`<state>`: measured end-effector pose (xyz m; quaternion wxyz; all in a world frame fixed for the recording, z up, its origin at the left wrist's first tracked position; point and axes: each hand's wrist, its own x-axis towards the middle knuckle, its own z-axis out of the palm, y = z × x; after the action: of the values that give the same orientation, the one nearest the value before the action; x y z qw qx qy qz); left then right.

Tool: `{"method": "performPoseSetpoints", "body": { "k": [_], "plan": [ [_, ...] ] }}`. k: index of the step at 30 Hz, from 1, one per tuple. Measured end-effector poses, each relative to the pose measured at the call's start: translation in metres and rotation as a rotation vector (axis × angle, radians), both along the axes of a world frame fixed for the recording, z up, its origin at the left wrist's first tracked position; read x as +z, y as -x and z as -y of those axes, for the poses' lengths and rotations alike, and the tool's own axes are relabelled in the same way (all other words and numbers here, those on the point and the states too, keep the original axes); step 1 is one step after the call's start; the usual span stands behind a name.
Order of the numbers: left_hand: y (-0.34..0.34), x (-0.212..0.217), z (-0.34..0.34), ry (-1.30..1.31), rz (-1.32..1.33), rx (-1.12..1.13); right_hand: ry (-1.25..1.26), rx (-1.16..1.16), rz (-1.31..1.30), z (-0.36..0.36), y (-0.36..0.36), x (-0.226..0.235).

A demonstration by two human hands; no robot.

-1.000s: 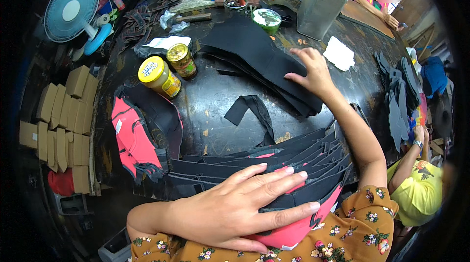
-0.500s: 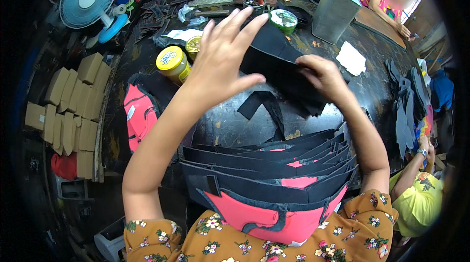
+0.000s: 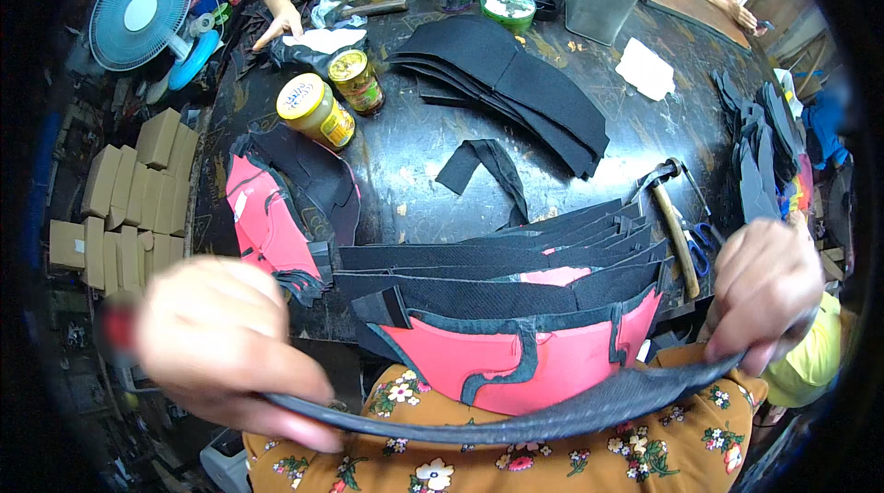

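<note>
Left hand point(image 3: 221, 346) and right hand point(image 3: 764, 295), blurred, apparently pinched shut on ends of dark curved strip point(image 3: 543, 415) above fanned black-and-pink pieces point(image 3: 516, 309).

A long, thin, dark grey-black piece of flexible sheet material point(image 3: 552, 415) is seen edge-on, stretched across the lower part of the view close to the camera. It sags in a shallow curve, lowest near the middle. Its left end is pinched in the left hand point(image 3: 221, 346), which is blurred, and its right end is pinched in the right hand point(image 3: 769, 290). The piece hangs in the air above the person's floral lap, just in front of the table edge.
</note>
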<state>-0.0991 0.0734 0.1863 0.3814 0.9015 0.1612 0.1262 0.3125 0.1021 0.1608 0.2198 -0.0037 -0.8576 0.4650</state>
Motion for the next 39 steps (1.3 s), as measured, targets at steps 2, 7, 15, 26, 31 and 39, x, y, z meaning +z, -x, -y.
{"method": "performPoseSetpoints", "body": {
  "k": [2,7,15,26,31,39],
  "plan": [
    [-0.016,-0.034,0.018,-0.048,0.111,0.209,-0.073,-0.022,0.039,0.005,0.004,-0.01],
    [-0.013,-0.121,0.021,0.119,-0.027,0.564,-0.182,-0.381,0.278,0.01,0.02,-0.074],
    [0.032,-0.142,0.018,0.125,0.24,0.98,-0.203,-0.864,0.082,0.024,0.008,-0.115],
    [0.073,-0.204,-0.04,0.161,0.069,1.305,0.101,-1.083,0.009,0.014,0.007,-0.089],
    [0.044,-0.217,-0.065,-0.063,-0.37,1.11,0.017,-0.986,0.029,0.002,0.005,-0.087],
    [0.063,-0.1,0.009,-0.146,0.45,1.331,0.095,-0.857,0.048,-0.03,0.034,-0.06]
  ]
}}
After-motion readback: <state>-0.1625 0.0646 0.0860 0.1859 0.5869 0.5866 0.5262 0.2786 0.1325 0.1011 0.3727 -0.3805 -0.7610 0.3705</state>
